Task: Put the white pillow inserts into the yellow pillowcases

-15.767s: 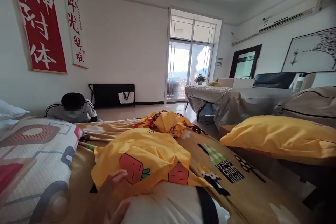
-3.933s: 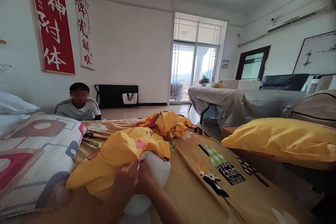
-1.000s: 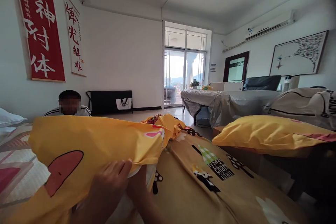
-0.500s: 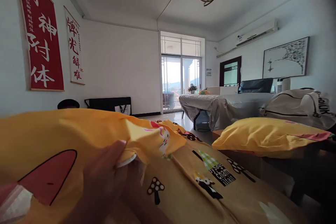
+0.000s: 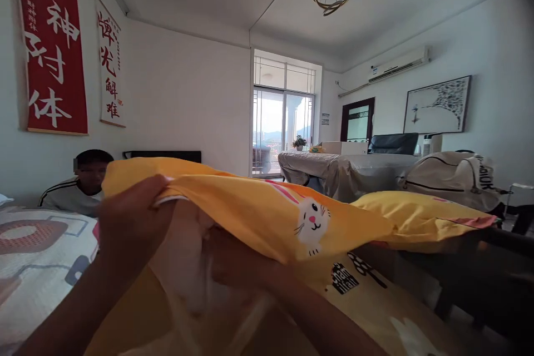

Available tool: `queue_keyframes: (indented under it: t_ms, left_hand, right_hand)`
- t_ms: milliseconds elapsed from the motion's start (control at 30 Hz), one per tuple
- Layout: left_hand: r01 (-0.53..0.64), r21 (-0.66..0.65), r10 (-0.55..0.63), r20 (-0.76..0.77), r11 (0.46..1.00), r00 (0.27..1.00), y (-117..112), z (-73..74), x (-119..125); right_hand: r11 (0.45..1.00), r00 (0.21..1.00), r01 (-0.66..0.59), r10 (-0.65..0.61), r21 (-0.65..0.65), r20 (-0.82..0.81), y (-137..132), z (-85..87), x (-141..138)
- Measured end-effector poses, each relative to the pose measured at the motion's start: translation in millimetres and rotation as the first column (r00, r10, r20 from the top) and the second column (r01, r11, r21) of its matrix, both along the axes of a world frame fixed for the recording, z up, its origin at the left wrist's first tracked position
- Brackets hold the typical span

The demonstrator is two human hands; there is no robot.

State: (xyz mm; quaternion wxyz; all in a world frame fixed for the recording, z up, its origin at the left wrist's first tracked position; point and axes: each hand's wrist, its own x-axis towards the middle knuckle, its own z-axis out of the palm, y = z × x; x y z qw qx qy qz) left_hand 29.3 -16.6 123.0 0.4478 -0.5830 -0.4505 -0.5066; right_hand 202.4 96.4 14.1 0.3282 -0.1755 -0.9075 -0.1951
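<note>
A yellow pillowcase, printed with a white rabbit, is stretched across the middle of the view with its opening facing me. My left hand is closed on the left side of that opening, beside a white edge. Beneath the raised cloth, my right hand reaches into the opening, partly shaded and blurred. Its fingers look curled against pale white fabric, though the fingertips are hidden. Below lies a tan printed sheet with mushroom and lettering motifs.
Another yellow pillow lies at the right, partly behind the pillowcase. A patterned white quilt is at the left. Behind it, a person sits low by the wall. A plastic-covered table and a white bag stand farther back.
The yellow cloth has swung to the right and opened, uncovering the quilt and the person at left. My left hand has risen leftward, and my right arm now shows reaching inside.
</note>
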Motion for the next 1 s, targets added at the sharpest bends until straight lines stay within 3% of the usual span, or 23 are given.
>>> queue_keyframes:
  t_ms: [100,200,267,333,433,500,600,667,733,800,833,867,933,1000]
  left_hand:
    - [0.032,0.002,-0.03,-0.305,0.999,0.952,24.5,-52.0,-0.4]
    - [0.077,-0.091,-0.104,-0.353,0.993,0.93,32.2,-101.7,-13.1]
    - [0.114,-0.124,-0.149,-0.335,0.986,0.93,30.0,-122.9,-21.6]
    - [0.122,-0.147,-0.164,-0.323,0.982,0.932,24.7,-134.2,-26.6]
    - [0.09,-0.163,-0.148,-0.384,0.983,0.912,15.5,-144.4,-30.5]
    - [0.021,-0.159,-0.088,-0.427,0.987,0.9,12.3,-154.7,-36.6]
    - [-0.156,-0.126,0.097,-0.384,0.98,0.918,18.4,-178.4,-56.4]
    - [-0.229,-0.139,0.171,-0.337,0.964,0.926,30.2,-194.6,-73.9]
    - [-0.221,-0.177,0.163,-0.294,0.959,0.942,44.4,-205.9,-91.3]
    - [-0.185,-0.206,0.134,-0.241,0.961,0.961,56.0,-210.5,-107.0]
    - [-0.172,-0.21,0.126,-0.218,0.962,0.968,59.7,-210.7,-113.8]
    - [-0.166,-0.213,0.124,-0.195,0.963,0.973,61.6,-210.1,-119.7]
    - [-0.149,-0.261,0.118,-0.13,0.954,0.984,60.6,-208.8,-127.0]
    - [-0.132,-0.398,0.142,-0.004,0.908,0.99,54.9,-208.3,-127.1]
  right_hand:
    - [1.0,0.995,-0.001,0.004,-0.026,0.101,-12.7,-50.0,38.4]
    - [0.993,0.991,0.094,-0.086,-0.077,0.107,-27.5,-89.2,75.2]
    - [0.983,0.987,0.163,-0.162,-0.081,0.015,-32.4,-101.8,93.4]
    - [0.952,0.937,0.307,-0.302,0.001,-0.176,-31.9,-106.2,105.1]
    - [0.803,0.778,0.57,-0.46,0.173,-0.428,-24.7,-109.9,115.0]
    - [0.713,0.718,0.662,-0.516,0.229,-0.467,-19.1,-115.7,123.0]
    - [0.623,0.644,0.752,-0.625,0.215,-0.441,-9.9,-128.1,142.0]
    - [0.599,0.606,0.785,-0.689,0.159,-0.398,-2.4,-136.0,155.1]
    - [0.626,0.615,0.774,-0.71,0.092,-0.343,5.3,-141.4,164.4]
    - [0.65,0.622,0.76,-0.725,0.004,-0.296,10.5,-143.0,169.5]
    - [0.634,0.596,0.77,-0.753,-0.068,-0.278,11.3,-142.5,171.1]
    - [0.596,0.55,0.787,-0.795,-0.158,-0.256,10.9,-141.2,172.3]
    - [0.461,0.42,0.811,-0.887,-0.361,-0.19,6.7,-136.8,173.4]
    - [0.342,0.336,0.79,-0.936,-0.508,-0.107,0.6,-129.2,171.7]
